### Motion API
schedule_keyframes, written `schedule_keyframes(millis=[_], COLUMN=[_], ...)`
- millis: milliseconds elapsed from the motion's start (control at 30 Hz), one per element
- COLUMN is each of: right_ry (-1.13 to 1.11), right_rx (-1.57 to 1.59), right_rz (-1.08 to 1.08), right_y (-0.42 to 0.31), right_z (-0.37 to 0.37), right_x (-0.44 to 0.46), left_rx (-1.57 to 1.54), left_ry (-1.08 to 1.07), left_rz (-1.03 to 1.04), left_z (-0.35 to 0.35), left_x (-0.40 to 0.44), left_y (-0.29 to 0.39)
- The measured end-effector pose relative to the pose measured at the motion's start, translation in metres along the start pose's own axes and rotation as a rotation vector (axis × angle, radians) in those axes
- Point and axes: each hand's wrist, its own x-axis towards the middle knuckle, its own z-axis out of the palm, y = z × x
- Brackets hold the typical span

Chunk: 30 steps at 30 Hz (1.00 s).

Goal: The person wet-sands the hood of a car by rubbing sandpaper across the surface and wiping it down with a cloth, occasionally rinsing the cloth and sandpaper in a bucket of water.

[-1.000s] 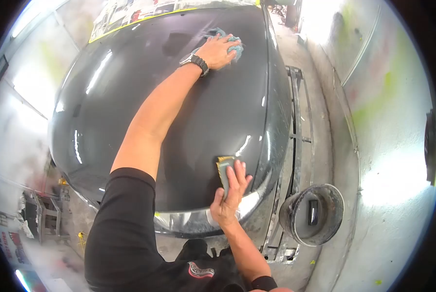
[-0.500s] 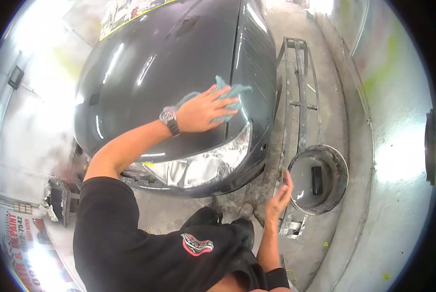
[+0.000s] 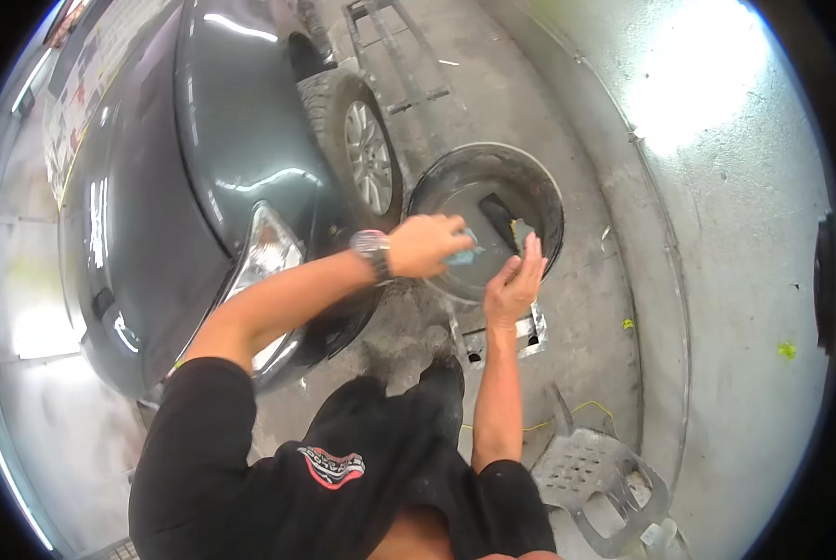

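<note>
My left hand (image 3: 427, 246), with a watch on its wrist, is closed on a teal cloth (image 3: 459, 250) over the bucket's left side; the cloth is partly hidden and blurred. My right hand (image 3: 516, 285) is at the bucket's near rim, its fingers stretched out and pointing up. Below both hands stands a round dark bucket (image 3: 554, 187) with greyish water inside. A black block (image 3: 498, 215) lies in it. Just beyond my right fingertips shows a small grey piece with a yellow edge (image 3: 520, 230); I cannot tell whether they touch it.
A dark grey car (image 3: 138, 187) fills the left, with its headlight (image 3: 273, 245) and front wheel (image 3: 366, 154) near the bucket. A metal frame (image 3: 408, 98) lies on the floor. A dusty plastic chair (image 3: 586, 462) stands at lower right, and a wall (image 3: 726, 233) rises at right.
My left hand has left the car's hood and moved right with the cloth to the bucket. My view has turned right, bringing the wheel and chair into sight.
</note>
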Motion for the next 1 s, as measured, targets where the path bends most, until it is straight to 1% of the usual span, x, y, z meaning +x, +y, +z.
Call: schedule_keyframes(millis=[33, 100, 167, 200, 233, 300, 367, 467, 500, 567, 600, 633, 667, 700, 733, 767, 800, 833, 867, 900, 933, 967, 1000], right_ry=[-0.023, -0.025, -0.001, 0.001, -0.012, -0.048, -0.056, -0.069, -0.13, -0.105, -0.126, -0.313, -0.411, -0.623, -0.783, -0.822, -0.943, -0.985, -1.026, -1.325, -1.635, -1.736, -1.829], right_rx=[-0.073, -0.072, -0.084, -0.098, -0.105, -0.122, -0.176, -0.261, -0.275, -0.307, -0.3, -0.339, -0.291, -0.16, -0.16, -0.218, -0.357, -0.366, -0.387, -0.58, -0.741, -0.79, -0.821], right_rz=[0.025, 0.048, 0.108, 0.106, 0.115, 0.118, 0.129, 0.122, 0.154, 0.063, 0.071, 0.217, 0.199, 0.184, 0.231, 0.041, -0.182, -0.239, -0.289, -0.307, -0.357, -0.485, -0.621], right_y=[0.006, 0.002, 0.0, -0.002, -0.002, -0.001, -0.002, -0.012, -0.013, -0.011, -0.013, -0.02, -0.001, 0.046, 0.025, 0.046, 0.081, 0.084, 0.081, 0.078, 0.077, 0.14, 0.196], right_z=[0.005, 0.005, 0.008, 0.007, 0.007, 0.006, 0.007, 0.006, 0.003, 0.006, 0.008, 0.008, 0.019, 0.047, 0.053, 0.082, 0.116, 0.134, 0.149, 0.161, 0.173, 0.203, 0.23], right_x=[-0.001, 0.004, 0.004, 0.005, 0.007, 0.009, 0.012, 0.017, 0.019, 0.019, 0.019, 0.025, 0.023, 0.027, 0.05, 0.054, 0.05, 0.048, 0.046, 0.042, 0.038, 0.015, -0.007], left_rx=[0.052, 0.056, 0.089, 0.09, 0.1, 0.1, 0.082, 0.067, 0.064, 0.046, 0.024, 0.005, -0.008, -0.071, -0.137, -0.142, -0.172, -0.193, -0.254, -0.276, -0.351, -0.419, -0.404], left_ry=[-0.114, -0.405, -0.543, -0.593, -0.656, -0.753, -0.809, -0.813, -0.8, -0.719, -0.63, -0.523, -0.286, -0.172, -0.098, -0.025, 0.079, 0.252, 0.279, 0.49, 0.564, 0.639, 0.735], left_rz=[-0.001, -0.141, -0.246, -0.362, -0.429, -0.473, -0.456, -0.343, -0.297, -0.219, -0.217, -0.227, -0.223, -0.31, -0.402, -0.428, -0.429, -0.383, -0.453, -0.371, -0.351, -0.321, -0.337], left_z=[0.028, 0.076, 0.13, 0.181, 0.214, 0.257, 0.274, 0.255, 0.238, 0.192, 0.169, 0.143, 0.123, 0.097, 0.051, 0.028, 0.013, 0.007, -0.039, -0.041, -0.069, -0.108, -0.127], left_x=[0.028, 0.077, 0.11, 0.125, 0.13, 0.125, 0.119, 0.119, 0.119, 0.113, 0.109, 0.101, 0.087, 0.079, 0.064, 0.054, 0.046, 0.038, 0.014, 0.004, -0.022, -0.052, -0.077], left_y=[-0.006, -0.019, -0.041, -0.063, -0.077, -0.088, -0.09, -0.085, -0.082, -0.073, -0.068, -0.065, -0.061, -0.056, -0.043, -0.044, -0.047, -0.057, -0.042, -0.057, -0.057, -0.058, -0.067])
